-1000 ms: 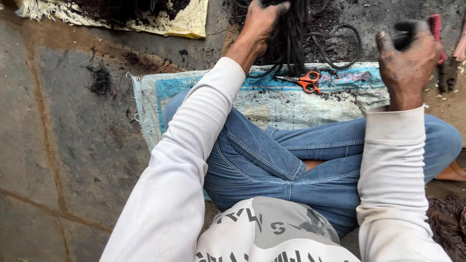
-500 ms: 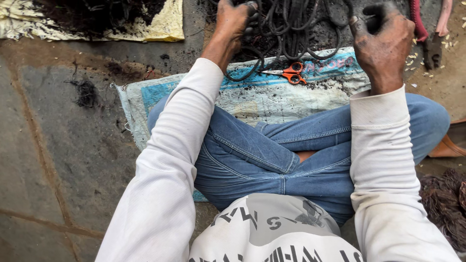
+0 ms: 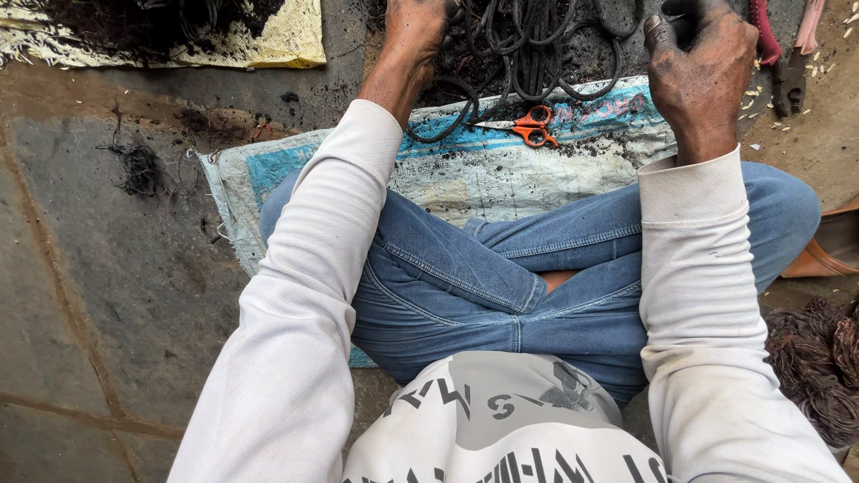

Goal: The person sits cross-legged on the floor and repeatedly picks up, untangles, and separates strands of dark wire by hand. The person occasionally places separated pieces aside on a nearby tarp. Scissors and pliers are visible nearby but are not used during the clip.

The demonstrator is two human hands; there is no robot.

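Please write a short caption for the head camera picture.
Seated cross-legged, left hand and right hand grip tangled dark cables above orange scissors.

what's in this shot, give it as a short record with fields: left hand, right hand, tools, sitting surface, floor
left hand: left hand in the tangle of dark cords, grip not clear
right hand: right hand blackened, closed on a small dark thing, too hidden to tell
tools: orange-handled scissors on the sack, apart from both hands
sitting surface: blue and white woven sack under crossed legs
floor: stone slabs, small dark clump to the left
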